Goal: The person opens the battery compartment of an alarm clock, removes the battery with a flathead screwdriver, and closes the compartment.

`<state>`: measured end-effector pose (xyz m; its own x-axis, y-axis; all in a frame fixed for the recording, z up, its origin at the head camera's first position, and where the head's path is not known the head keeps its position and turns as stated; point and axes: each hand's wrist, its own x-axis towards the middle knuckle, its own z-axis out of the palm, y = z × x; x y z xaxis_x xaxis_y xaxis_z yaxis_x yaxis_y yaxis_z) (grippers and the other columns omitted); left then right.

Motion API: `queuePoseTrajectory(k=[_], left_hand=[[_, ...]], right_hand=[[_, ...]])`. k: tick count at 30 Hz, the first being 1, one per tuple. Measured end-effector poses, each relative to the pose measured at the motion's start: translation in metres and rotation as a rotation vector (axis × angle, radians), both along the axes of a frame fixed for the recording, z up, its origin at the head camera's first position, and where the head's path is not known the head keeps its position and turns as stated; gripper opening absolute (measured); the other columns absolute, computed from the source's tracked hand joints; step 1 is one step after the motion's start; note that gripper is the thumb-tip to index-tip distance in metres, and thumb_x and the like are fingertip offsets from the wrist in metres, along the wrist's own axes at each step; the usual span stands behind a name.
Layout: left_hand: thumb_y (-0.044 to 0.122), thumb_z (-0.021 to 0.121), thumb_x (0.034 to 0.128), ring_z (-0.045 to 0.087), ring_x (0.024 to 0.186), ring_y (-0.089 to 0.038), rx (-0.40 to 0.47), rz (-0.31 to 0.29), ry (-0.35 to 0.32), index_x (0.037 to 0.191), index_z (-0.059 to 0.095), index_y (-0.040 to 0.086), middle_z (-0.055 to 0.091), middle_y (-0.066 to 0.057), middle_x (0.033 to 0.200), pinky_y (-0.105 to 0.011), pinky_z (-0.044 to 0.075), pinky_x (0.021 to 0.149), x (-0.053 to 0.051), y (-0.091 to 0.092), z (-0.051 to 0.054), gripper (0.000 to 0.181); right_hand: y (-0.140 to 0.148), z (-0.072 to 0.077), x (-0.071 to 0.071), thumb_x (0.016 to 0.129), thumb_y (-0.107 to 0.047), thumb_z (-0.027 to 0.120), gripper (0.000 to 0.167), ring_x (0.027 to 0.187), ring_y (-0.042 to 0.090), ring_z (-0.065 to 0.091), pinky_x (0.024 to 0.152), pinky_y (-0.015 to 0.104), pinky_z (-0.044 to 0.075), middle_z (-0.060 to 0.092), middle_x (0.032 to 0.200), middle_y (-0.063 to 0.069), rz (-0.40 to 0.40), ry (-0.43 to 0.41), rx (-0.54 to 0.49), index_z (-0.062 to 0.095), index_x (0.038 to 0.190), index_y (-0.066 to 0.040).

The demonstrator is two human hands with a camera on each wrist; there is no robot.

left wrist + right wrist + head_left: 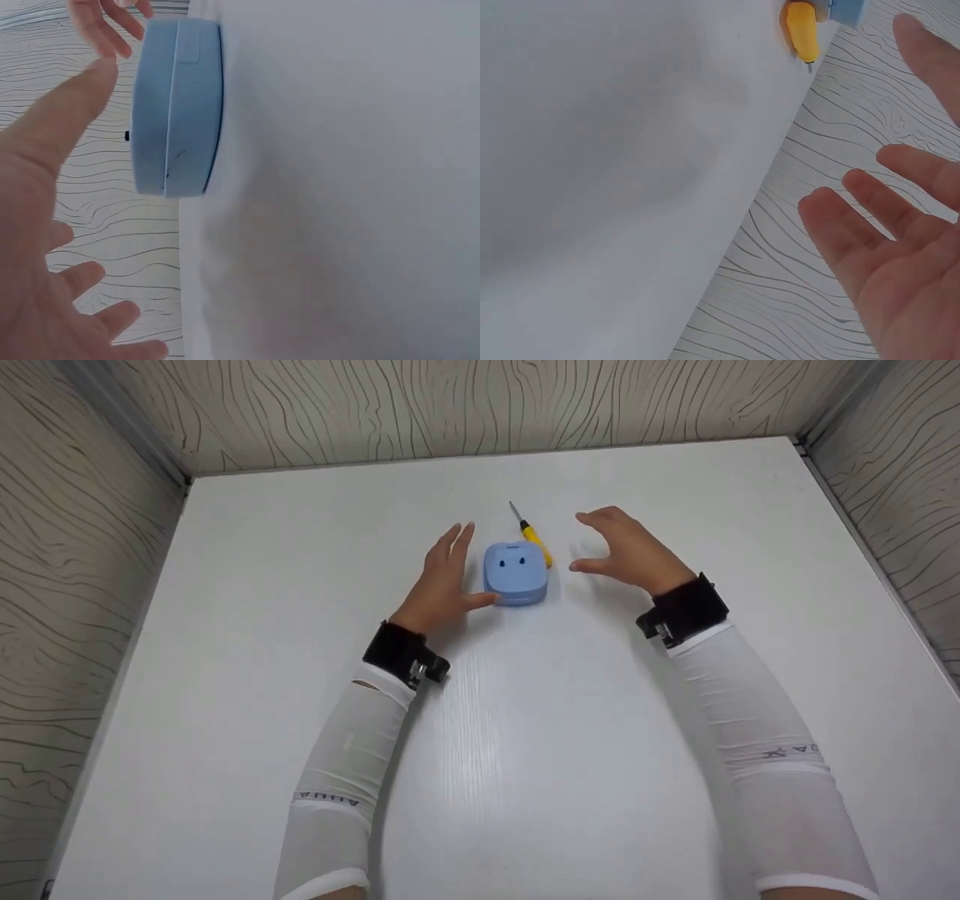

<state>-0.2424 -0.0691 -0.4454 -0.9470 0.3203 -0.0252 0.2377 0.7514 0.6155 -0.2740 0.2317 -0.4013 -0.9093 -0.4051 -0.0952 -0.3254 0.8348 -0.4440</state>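
Note:
On the white table sits a light blue rounded box with two dark dots on its top. In the left wrist view the box shows a seam along its side. My left hand is beside it, fingers spread and thumb near its front corner; whether the thumb touches it I cannot tell. Right of the box and partly behind it lies a screwdriver with a yellow handle and thin metal shaft. My right hand hovers farther right, thumb and fingers apart, holding nothing. The right wrist view shows the yellow handle.
A white table spreads under both arms. Wood-grain patterned panels stand behind it and at both sides. Black camera straps circle the wrists, above white sleeves.

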Motion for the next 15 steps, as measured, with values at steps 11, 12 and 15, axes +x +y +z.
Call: queuePoseTrajectory(k=[11, 12, 15], left_hand=[[0.036, 0.084, 0.0845, 0.017, 0.153, -0.026, 0.219, 0.104, -0.189, 0.164, 0.002, 0.016, 0.005, -0.009, 0.169, -0.04, 0.026, 0.121, -0.002, 0.035, -0.006, 0.116], [0.036, 0.084, 0.0846, 0.019, 0.153, -0.026, 0.232, 0.106, -0.194, 0.164, 0.002, 0.016, 0.005, -0.01, 0.169, -0.04, 0.026, 0.121, -0.002, 0.036, -0.008, 0.116], [0.034, 0.084, 0.0847, 0.023, 0.15, -0.026, 0.272, 0.106, -0.191, 0.164, 0.002, 0.012, 0.009, -0.013, 0.167, -0.038, 0.026, 0.121, -0.001, 0.04, -0.012, 0.116]], right_hand=[[-0.031, -0.006, -0.008, 0.093, -0.022, 0.077, 0.066, 0.127, 0.04, 0.052, 0.108, 0.05, 0.044, 0.049, 0.142, 0.024, 0.025, 0.063, -0.076, 0.048, 0.147, 0.004], [-0.034, -0.006, -0.008, 0.093, -0.021, 0.076, 0.064, 0.124, 0.04, 0.053, 0.106, 0.05, 0.045, 0.05, 0.14, 0.024, 0.026, 0.065, -0.088, 0.049, 0.146, 0.004], [-0.041, -0.005, -0.009, 0.094, -0.017, 0.075, 0.058, 0.119, 0.041, 0.057, 0.101, 0.049, 0.049, 0.052, 0.135, 0.025, 0.032, 0.075, -0.119, 0.053, 0.142, 0.006]])
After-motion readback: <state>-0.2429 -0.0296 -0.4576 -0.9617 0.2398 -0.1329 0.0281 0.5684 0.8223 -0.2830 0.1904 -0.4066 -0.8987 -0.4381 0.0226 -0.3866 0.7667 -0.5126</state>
